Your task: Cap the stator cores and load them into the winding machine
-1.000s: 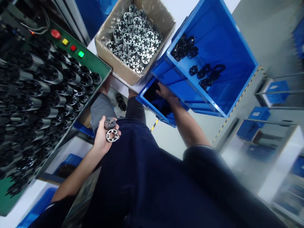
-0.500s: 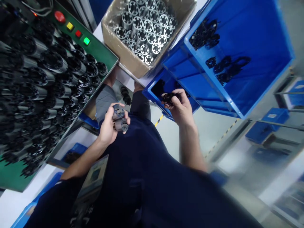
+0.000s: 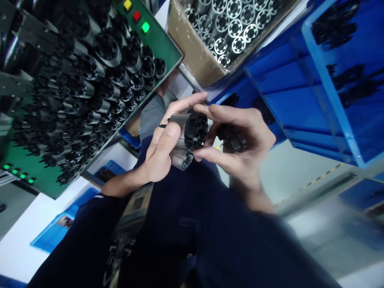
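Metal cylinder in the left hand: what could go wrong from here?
The metal cylinder seems held by the left hand alone and tilted, so it could slip out. The dark plastic piece is small and pinched in the right hand, so it might drop.

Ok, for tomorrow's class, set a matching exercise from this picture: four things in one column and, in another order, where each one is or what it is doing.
Column 1:
1. Left hand
2. Right hand
3. Bare metal cylinders
4. Small black parts

Column 2:
A. Lying in a blue bin
B. Holding a black plastic piece
C. Packed in a cardboard box
D. Gripping a metal cylinder

Pairs: 1-D, 2-B, 3-C, 4-A
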Tool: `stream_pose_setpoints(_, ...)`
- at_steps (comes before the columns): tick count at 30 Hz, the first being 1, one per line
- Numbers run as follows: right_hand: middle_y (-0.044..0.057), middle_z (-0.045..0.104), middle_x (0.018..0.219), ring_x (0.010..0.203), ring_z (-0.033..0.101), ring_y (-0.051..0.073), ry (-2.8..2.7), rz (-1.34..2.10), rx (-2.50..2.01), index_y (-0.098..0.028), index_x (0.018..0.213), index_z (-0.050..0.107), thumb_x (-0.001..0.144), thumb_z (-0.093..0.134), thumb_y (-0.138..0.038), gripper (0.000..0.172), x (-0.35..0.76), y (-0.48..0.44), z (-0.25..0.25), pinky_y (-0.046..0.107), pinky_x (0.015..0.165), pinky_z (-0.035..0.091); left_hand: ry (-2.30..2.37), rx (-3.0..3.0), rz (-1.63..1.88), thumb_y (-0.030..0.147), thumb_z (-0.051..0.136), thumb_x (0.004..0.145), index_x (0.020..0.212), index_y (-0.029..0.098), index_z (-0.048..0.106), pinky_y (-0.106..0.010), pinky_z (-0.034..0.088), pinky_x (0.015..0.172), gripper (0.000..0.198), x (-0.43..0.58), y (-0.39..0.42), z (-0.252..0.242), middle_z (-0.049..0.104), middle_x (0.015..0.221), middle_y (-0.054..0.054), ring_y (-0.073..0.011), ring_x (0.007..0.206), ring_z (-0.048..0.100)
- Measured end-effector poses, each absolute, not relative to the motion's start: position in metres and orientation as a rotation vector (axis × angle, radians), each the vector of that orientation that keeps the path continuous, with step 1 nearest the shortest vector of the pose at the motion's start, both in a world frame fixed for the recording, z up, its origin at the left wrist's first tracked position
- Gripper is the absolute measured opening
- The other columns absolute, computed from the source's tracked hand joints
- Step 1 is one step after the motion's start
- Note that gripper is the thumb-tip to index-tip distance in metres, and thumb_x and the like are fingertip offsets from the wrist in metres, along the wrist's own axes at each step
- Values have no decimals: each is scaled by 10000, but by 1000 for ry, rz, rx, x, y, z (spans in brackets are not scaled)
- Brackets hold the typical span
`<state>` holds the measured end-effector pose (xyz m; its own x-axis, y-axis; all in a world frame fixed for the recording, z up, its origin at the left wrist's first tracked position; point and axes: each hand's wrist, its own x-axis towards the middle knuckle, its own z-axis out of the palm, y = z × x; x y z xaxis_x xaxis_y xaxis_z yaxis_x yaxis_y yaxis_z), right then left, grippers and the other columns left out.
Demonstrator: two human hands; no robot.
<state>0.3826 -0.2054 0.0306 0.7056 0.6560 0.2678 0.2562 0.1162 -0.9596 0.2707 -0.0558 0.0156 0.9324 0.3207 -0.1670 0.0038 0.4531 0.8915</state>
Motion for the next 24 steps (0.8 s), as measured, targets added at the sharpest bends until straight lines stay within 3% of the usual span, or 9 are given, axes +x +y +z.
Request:
stream_pose_setpoints(2, 9, 850, 1563, 1273, 902, 295, -901, 374, -1526, -372, 1561, 837, 941, 1068, -235, 676, 385, -209, 40, 407, 990, 820, 205, 1049, 304, 625, 381, 1245, 1658, 263, 729, -413, 717, 806, 651, 269, -52, 10, 811, 1014, -63, -243, 813, 812)
stream_pose_setpoints(5, 49, 852, 1554, 1360, 879, 356, -965, 386, -1592, -348, 1563, 852, 955, 1060, -240, 652, 386, -209, 52, 536, 1154, 799, 212, 1005, 295, 635, 470, 1224, 1626, 252, 762, -383, 732, 874, 626, 267, -47, 3, 767, 972, -63, -259, 955, 849)
stream_pose_setpoints(10, 49, 898, 1445, 1324, 896, 326, -965, 229, -1622, -338, 1576, 847, 975, 1054, -273, 639, 381, -206, 58, 502, 1152, 800, 202, 1047, 221, 630, 607, 1191, 1611, 283, 781, -376, 758, 905, 572, 268, -40, 5, 805, 1150, -71, -243, 975, 859)
stream_pose_setpoints(16, 63, 879, 1466, 1273, 891, 331, -930, 199, -1775, -376, 1541, 861, 1062, 974, -338, 494, 375, -208, 57, 548, 1069, 816, 216, 1171, 193, 768, 470, 1221, 1608, 348, 771, -420, 758, 911, 645, 270, -36, 3, 819, 1426, -60, -294, 1098, 888)
stream_pose_setpoints(19, 49, 904, 1345, 1159, 902, 300, -962, 211, -1793, -367, 1538, 856, 1029, 1008, -343, 531, 375, -207, 57, 501, 1018, 817, 107, 1147, 177, 673, 508, 1240, 1655, 317, 755, -375, 740, 895, 600, 269, -33, -2, 839, 1371, -86, -245, 1029, 870)
stream_pose_setpoints(22, 59, 907, 1319, 1151, 901, 259, -1046, 193, -1767, -298, 1546, 833, 996, 1042, -343, 591, 376, -203, 54, 404, 1009, 800, 160, 1167, 186, 659, 519, 1244, 1609, 293, 793, -384, 738, 1015, 585, 267, -34, -2, 818, 1464, -102, -260, 1221, 851)
stream_pose_setpoints(24, 79, 898, 1366, 1195, 896, 250, -1079, 153, -1770, -254, 1495, 838, 1037, 1009, -350, 498, 377, -203, 50, 376, 1016, 782, 286, 1089, 179, 664, 593, 1214, 1481, 293, 831, -380, 740, 952, 515, 268, -37, 1, 850, 1303, -77, -248, 1142, 855)
